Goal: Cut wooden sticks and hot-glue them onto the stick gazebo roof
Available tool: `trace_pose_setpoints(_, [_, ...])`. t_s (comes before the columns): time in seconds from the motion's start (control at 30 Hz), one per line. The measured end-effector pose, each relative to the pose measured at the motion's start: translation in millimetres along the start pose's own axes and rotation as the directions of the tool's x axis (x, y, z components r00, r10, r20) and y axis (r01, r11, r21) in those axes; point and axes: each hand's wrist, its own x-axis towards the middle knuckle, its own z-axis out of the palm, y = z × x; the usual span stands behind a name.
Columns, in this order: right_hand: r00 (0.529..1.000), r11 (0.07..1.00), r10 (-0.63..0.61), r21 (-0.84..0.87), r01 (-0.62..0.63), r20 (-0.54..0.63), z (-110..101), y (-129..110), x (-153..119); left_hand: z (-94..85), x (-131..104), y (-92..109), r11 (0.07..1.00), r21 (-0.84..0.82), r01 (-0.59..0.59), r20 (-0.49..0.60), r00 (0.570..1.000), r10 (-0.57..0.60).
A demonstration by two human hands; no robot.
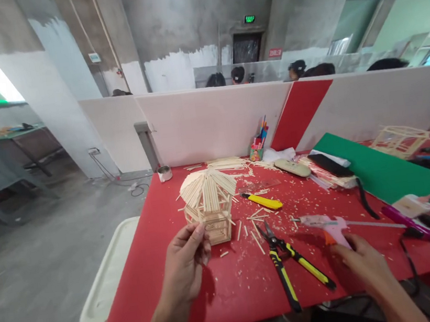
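Observation:
On the red tabletop stands a small pavilion model point(209, 191) built of thin wooden sticks, with a ribbed, sloping roof over an open-framed body. My left hand point(188, 257) is in front of it, thumb and fingertips pinched together. Whatever they hold is too small to make out, and whether they touch the model cannot be told. My right hand point(364, 257) is closed round the handle of a pink glue gun point(332, 223), whose nozzle points left. Between my hands lie pruning shears point(283, 255) with yellow-black handles, jaws apart. A yellow utility knife point(263, 201) rests behind them.
Stick offcuts point(259, 213) and crumbs litter the table. Along the back are a tape roll point(165, 173), a pen holder point(256, 151) and a spectacle case point(292, 167). A green board point(382, 170) and cables lie right. People's heads show beyond the white partition point(210, 122).

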Motion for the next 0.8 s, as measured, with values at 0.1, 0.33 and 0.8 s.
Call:
trace_pose_setpoints(0.1, [0.986,0.947,-0.11,0.287,0.142,-0.126,-14.8,-32.0,-16.9,0.1,8.0,5.9,1.0,-0.015,0.02,-0.005,1.0,-0.02])
trace_pose_setpoints(0.33, [0.739,0.701,-0.661,0.244,0.671,-0.132,-61.9,-163.9,-61.5,4.8,18.1,7.0,0.994,-0.069,0.088,-0.009,0.996,-0.089])
trace_pose_setpoints(0.8, [0.529,0.57,-0.821,-0.244,0.784,-0.217,-39.5,-219.1,-58.0,9.8,32.1,8.9,1.0,0.003,0.023,0.003,1.0,-0.023])
